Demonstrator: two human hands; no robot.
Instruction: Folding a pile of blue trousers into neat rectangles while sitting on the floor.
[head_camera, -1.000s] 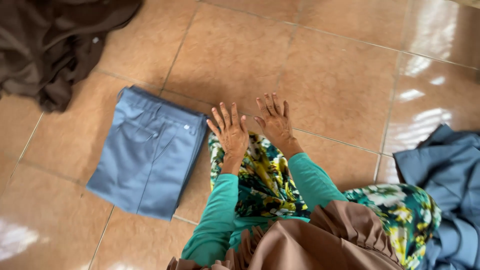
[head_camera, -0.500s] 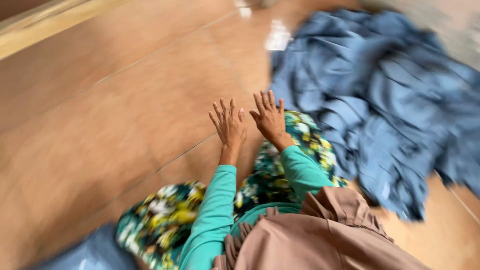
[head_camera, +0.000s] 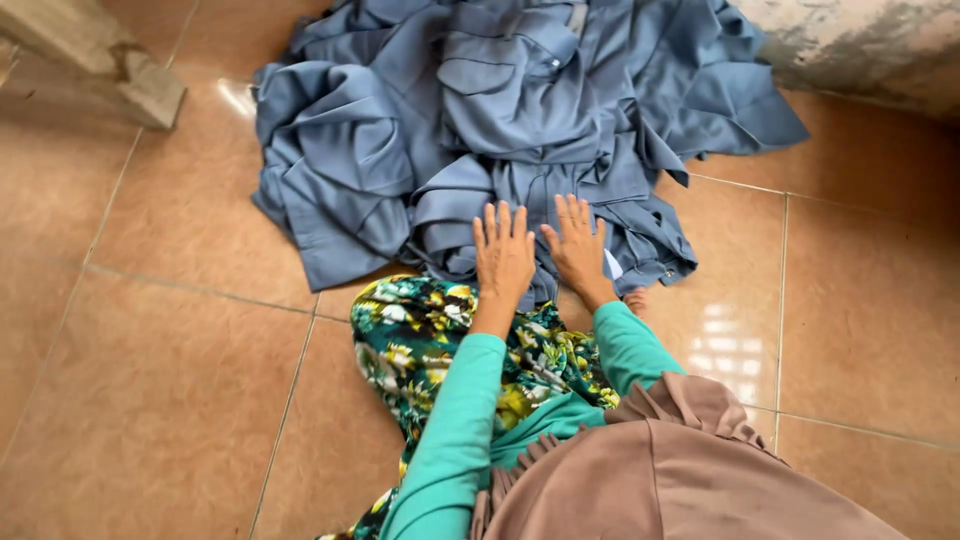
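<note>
Presently: left hand and right hand, both flat, fingers spread, holding nothing, at near edge of blue-grey garment heap extending far across tiled floor.

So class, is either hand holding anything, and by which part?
Nothing is held. The left hand and right hand are open, fingers spread, over the blue clothes pile.

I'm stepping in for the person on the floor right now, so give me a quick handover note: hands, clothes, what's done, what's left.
Left hand: open, fingers spread, over the near edge of the blue clothes pile.
Right hand: open, flat on the same pile.
The pile lies crumpled on the tiled floor, just beyond the floral skirt.
Done: nothing folded in view.
Left: the whole pile is unsorted; neither hand grips a piece yet.
</note>
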